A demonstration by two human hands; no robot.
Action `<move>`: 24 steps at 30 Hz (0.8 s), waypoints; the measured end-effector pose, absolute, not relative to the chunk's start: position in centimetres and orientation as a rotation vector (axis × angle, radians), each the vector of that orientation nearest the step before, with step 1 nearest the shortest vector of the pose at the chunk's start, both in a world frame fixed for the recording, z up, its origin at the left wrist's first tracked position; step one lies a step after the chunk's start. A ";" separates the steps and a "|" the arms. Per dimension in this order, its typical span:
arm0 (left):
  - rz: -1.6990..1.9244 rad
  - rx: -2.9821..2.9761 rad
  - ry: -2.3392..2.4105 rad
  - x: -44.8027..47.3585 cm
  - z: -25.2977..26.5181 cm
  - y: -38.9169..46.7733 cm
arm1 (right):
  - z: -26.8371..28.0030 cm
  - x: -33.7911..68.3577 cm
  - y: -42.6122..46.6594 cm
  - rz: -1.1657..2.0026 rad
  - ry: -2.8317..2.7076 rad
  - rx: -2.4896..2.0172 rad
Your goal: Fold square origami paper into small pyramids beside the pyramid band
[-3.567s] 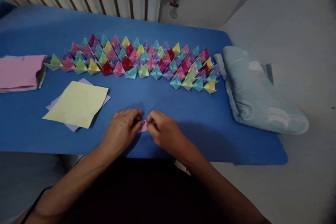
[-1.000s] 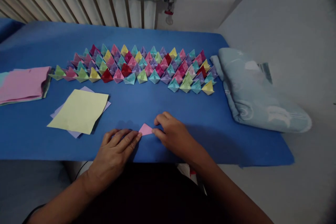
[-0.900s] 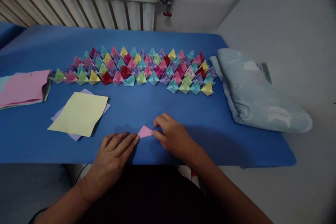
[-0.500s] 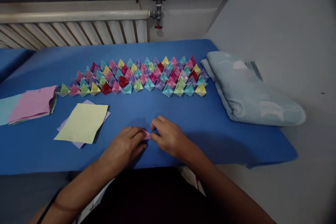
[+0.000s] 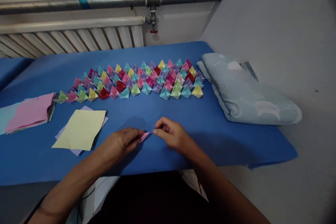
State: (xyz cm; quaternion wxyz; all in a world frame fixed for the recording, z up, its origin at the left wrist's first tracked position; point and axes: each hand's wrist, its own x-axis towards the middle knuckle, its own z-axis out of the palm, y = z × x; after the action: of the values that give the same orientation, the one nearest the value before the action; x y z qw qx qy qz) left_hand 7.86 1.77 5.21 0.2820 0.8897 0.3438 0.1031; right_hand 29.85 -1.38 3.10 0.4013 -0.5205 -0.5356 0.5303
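Observation:
A small folded piece of pink paper (image 5: 144, 136) sticks out from the fingertips of my left hand (image 5: 124, 141), which is closed on it just above the blue surface. Part of the paper is hidden under those fingers. Just to the right of the paper is my right hand (image 5: 172, 133), apart from it. Its fingers are curled, with a small gap between thumb and forefinger and nothing seen in them. To the left of my hands, a square yellow sheet (image 5: 80, 129) lies askew over a purple sheet (image 5: 60, 132).
Several rows of small folded paper boats (image 5: 147, 88) in many colours stand across the blue table (image 5: 126, 164). A stack of pink and other sheets (image 5: 31, 112) lies at the left. On the right rests a folded grey-blue blanket (image 5: 252, 94). A radiator (image 5: 70, 40) and pipe (image 5: 112, 0) run behind.
My right hand has come off the pink paper and moved slightly right, its fingertips now apart from it. My left hand keeps the paper, and more of it shows. The view has tilted up slightly.

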 end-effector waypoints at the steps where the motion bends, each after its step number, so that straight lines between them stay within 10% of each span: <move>1: 0.324 2.388 0.985 7.9 4.9 1.5 | 3.2 29.8 -1.4 1.328 -1.354 -1.318; 24: 0.849 1.980 1.567 11.8 5.5 -1.2 | 6.1 25.3 -2.1 0.742 -1.883 -1.707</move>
State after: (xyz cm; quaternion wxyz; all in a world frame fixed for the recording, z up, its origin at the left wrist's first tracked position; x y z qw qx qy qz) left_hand 11.77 -1.20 5.54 0.2368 0.7221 0.5715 0.3096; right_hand 25.27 -2.08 6.15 0.2445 -0.6252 -0.6896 0.2717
